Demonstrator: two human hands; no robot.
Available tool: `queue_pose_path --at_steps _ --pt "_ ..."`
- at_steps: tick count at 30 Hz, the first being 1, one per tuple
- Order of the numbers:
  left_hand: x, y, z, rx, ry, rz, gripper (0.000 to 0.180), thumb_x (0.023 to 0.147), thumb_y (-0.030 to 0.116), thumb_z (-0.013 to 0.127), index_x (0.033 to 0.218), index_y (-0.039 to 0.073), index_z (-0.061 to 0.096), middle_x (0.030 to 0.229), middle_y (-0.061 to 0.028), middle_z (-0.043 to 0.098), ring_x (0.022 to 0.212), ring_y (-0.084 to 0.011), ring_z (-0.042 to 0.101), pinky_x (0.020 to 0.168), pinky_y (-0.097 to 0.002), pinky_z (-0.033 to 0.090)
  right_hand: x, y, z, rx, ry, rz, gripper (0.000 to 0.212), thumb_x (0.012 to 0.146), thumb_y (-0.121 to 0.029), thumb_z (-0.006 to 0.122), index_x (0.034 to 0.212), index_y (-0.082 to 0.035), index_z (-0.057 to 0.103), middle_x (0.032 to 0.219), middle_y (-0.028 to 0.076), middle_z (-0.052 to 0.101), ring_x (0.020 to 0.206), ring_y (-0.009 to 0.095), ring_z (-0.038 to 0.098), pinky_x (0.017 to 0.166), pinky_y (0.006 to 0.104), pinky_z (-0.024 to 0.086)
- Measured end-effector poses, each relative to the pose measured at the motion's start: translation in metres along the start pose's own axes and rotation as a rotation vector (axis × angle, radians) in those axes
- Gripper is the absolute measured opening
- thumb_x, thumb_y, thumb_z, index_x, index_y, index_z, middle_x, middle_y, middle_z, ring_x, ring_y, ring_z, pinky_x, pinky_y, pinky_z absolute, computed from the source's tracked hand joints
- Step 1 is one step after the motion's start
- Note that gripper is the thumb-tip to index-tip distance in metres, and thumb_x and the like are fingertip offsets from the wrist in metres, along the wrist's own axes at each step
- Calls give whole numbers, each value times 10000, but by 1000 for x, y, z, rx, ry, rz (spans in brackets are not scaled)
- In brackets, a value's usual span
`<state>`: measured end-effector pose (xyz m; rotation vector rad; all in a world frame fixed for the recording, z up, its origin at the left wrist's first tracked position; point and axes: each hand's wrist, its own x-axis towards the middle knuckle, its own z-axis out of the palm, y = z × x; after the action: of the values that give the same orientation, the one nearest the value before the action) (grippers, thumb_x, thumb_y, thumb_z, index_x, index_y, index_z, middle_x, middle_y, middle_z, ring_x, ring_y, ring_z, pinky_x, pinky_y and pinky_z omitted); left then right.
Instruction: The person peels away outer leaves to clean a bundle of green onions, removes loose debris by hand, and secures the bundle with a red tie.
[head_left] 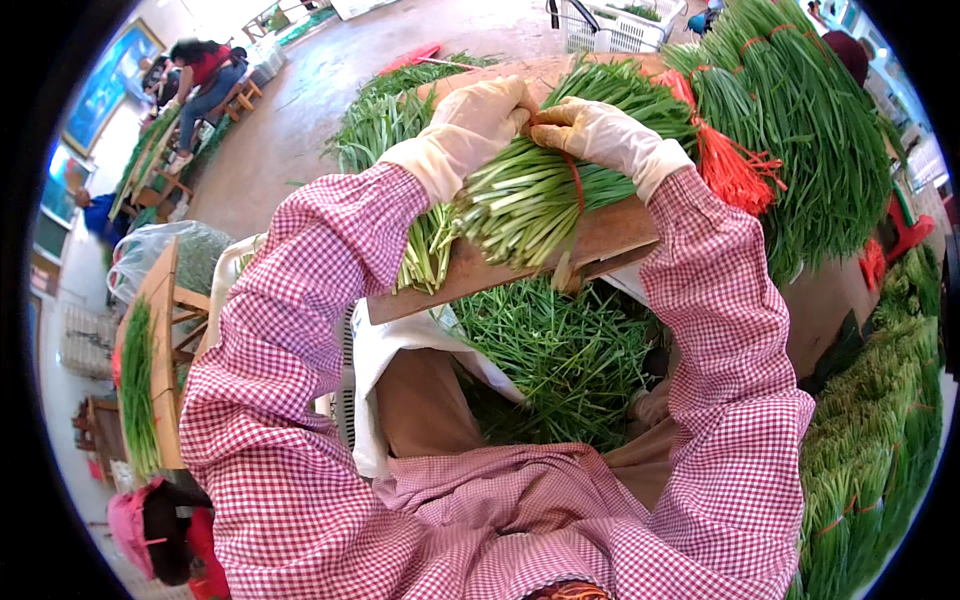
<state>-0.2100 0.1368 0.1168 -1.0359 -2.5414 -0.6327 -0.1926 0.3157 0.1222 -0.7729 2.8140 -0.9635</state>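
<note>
A bundle of green chives (525, 205) with pale cut stems lies on the wooden board (440, 283) in front of me, stem ends toward the lower left. A thin red tie (576, 185) runs round it. On top of the bundle my left hand (468, 128), in a pale glove, is closed, its fingertips pinching the tie. My right hand (600, 137), gloved alike, meets it from the right with thumb and fingers closed on the same tie. Its exact ends are hidden by the fingers. Loose chives (385, 125) lie left of my left hand.
Red tie strips (735, 170) hang beside my right wrist, against a tall stack of tied chive bundles (800, 130). More bundles (870, 430) line the right side. Leaf trimmings (570, 350) are heaped below the board. A white crate (615, 28) stands beyond; people work at far left.
</note>
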Motion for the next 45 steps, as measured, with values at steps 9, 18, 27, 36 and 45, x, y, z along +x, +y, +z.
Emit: queue_pose_path --at_steps 9,18,27,36,45 --pt "-23 7 25 -89 -54 -14 74 800 112 557 863 73 568 775 -97 600 730 -236 592 653 -293 462 -33 32 50 -230 290 -126 363 810 -401 485 1009 -136 632 916 140 567 899 286 534 796 388 370" --pt "-15 -1 15 119 -74 133 93 728 101 593 817 97 567 743 -88 587 711 -240 591 614 -303 461 5 22 7 -49 -145 19 289 798 -183 523 1063 -106 609 993 91 571 939 241 544 854 306 407" --pt "7 -23 -4 60 44 3 57 733 66 564 786 62 544 686 -92 590 629 -193 578 583 -301 461 23 11 2 -148 -46 -79 336 742 -141 530 1069 -117 600 997 121 575 941 288 550 867 347 408" --pt "-12 -11 0 122 31 146 60 736 119 581 782 94 551 697 -70 585 672 -235 580 610 -321 460 1 38 45 43 245 -188 284 763 -256 591 1023 -143 618 899 82 562 829 236 575 741 326 452" --pt "-17 0 2 227 30 128 104 732 128 606 818 99 556 742 -60 588 731 -239 573 645 -328 460 8 32 69 458 473 -168 206 723 -141 660 888 -21 627 826 105 604 753 206 591 693 290 460"
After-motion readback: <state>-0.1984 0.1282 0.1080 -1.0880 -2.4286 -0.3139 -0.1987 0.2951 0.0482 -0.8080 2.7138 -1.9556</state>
